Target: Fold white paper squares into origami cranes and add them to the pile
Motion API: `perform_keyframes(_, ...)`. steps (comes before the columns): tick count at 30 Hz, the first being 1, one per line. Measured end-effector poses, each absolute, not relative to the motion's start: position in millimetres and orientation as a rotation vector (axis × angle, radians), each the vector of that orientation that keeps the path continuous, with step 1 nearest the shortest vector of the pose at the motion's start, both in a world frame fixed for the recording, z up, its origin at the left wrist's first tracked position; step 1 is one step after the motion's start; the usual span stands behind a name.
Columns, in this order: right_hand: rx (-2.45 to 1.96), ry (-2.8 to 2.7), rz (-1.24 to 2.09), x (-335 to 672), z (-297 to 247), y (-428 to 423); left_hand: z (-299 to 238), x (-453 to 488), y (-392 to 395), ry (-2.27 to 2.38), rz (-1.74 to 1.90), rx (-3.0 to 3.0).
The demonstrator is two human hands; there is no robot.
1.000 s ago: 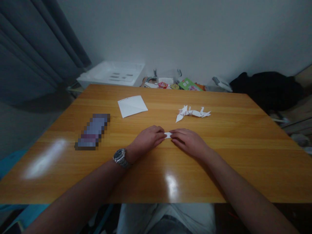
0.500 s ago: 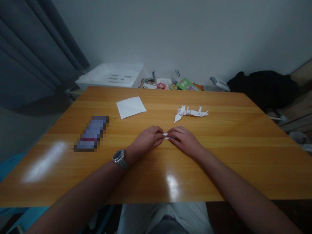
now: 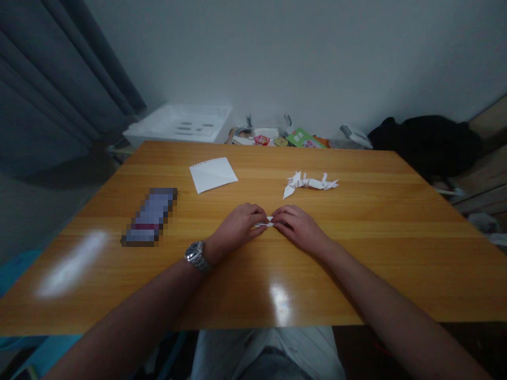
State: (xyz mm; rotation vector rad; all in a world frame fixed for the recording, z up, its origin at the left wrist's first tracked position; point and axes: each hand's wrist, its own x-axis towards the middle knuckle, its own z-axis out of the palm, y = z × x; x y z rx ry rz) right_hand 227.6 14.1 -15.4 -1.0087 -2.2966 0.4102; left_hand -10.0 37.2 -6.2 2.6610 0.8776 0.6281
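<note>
Between my fingertips, at the middle of the wooden table (image 3: 237, 274), is a small piece of folded white paper (image 3: 269, 224). My left hand (image 3: 246, 219), with a metal watch (image 3: 196, 256) on its wrist, pinches the left end. From the other side, my right hand (image 3: 297, 221) grips the right end, its fingers curled over it. Most of the folded paper is hidden under the fingers. Beyond my right hand lies a row of folded white paper figures (image 3: 311, 183). A flat white sheet (image 3: 214, 174) with a perforated edge rests farther back on the left.
A blurred-out phone-like device (image 3: 150, 216) lies on the left of the table. Behind the far edge stand a white plastic bin (image 3: 186, 121) and a green booklet (image 3: 304, 138) among small items. A dark cloth heap (image 3: 428, 142) sits at the far right.
My left fingers have shifted slightly on the folded paper, and more of its left end now shows. My right hand has stayed almost still.
</note>
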Motion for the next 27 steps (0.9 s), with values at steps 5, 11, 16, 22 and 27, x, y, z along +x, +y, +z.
perform_keyframes(5, -1.004, -2.288, 0.431, 226.6, -12.3, 13.2, -6.2, -8.4, 37.7, 0.899, 0.655, 2.662)
perform_keyframes(11, -0.997, -2.266, 0.452, 225.2, -10.5, 12.9, -6.9, -6.4, 35.3, 0.900, 0.674, 2.570)
perform_keyframes(16, -1.039, -2.229, 0.468, 223.9, -10.7, 11.7, -4.8, -4.8, 32.8, 0.932, 0.663, 2.487)
perform_keyframes(22, -1.104, -2.225, 0.490, 225.1, -8.9, 9.4, -1.7, -4.4, 32.1, 0.973, 0.663, 2.448)
perform_keyframes(27, -1.125, -2.213, 0.496, 226.5, -9.7, 10.3, -3.6, -4.9, 32.4, 0.968, 0.675, 2.451)
